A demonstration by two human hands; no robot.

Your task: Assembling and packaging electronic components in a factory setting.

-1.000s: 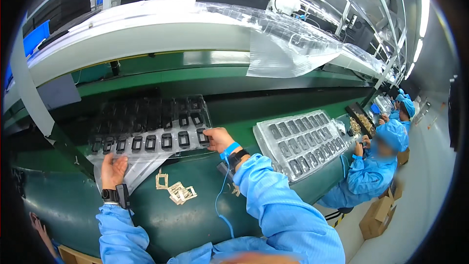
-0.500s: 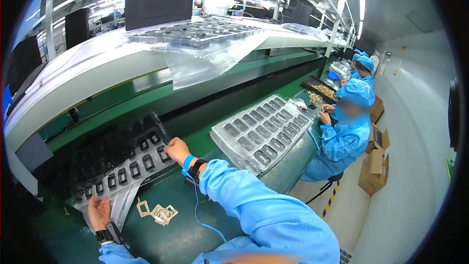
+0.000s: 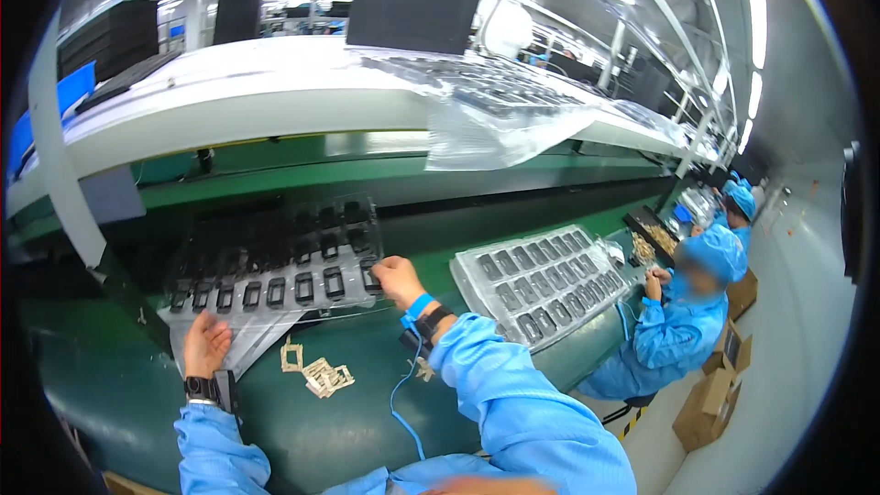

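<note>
A clear plastic tray (image 3: pixel 291 303) with rows of black rectangular frames (image 3: pixel 304 288) lies on the green bench in front of me. My right hand (image 3: pixel 400 281) is at the tray's right end, its thumb and fingers closed on the last black frame (image 3: pixel 370 277) of the near row. The fingers partly cover that frame. By the near left corner, my left hand (image 3: pixel 207 346) is half curled with its fingers apart, palm up, holding nothing. It rests against a sheet of clear film (image 3: pixel 255 341) that hangs out from under the tray.
Pale thin frames (image 3: pixel 325 377) lie loose on the bench (image 3: pixel 316 431) near me. To the right is a second filled tray (image 3: pixel 522 284). A co-worker (image 3: pixel 689 321) in blue sits beyond it, near a box of pale parts (image 3: pixel 653 236). A white shelf (image 3: pixel 275 92) overhangs the back.
The whole view has swung, so the scene sits farther right and the tray looks more level. Both hands keep nearly the same places at the tray.
</note>
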